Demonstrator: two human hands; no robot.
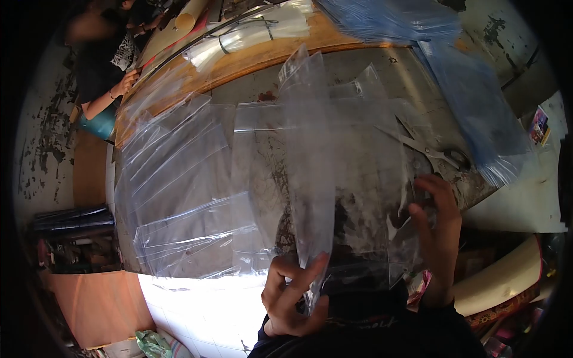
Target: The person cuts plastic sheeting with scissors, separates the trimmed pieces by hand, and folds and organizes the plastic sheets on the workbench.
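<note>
A clear plastic sheet (313,161) is folded into a long standing strip across the middle of the worktable. My left hand (293,295) pinches its near end close to my body, thumb and fingers closed on the film. To the right, my right hand (439,218) is raised with curved fingers apart, beside the edge of clear film lying on the table; whether a fingertip touches it I cannot tell. Scissors (440,155) lie just beyond that hand, blades pointing away to the left. More clear plastic pieces (185,191) overlap in a spread on the left.
Bluish plastic sheets (471,101) hang over the table's far right corner. A tied roll of clear plastic (239,39) lies on the wooden board (334,37) at the back. Another person's hand (126,82) rests at the far left edge. A cream roll (501,280) stands low right.
</note>
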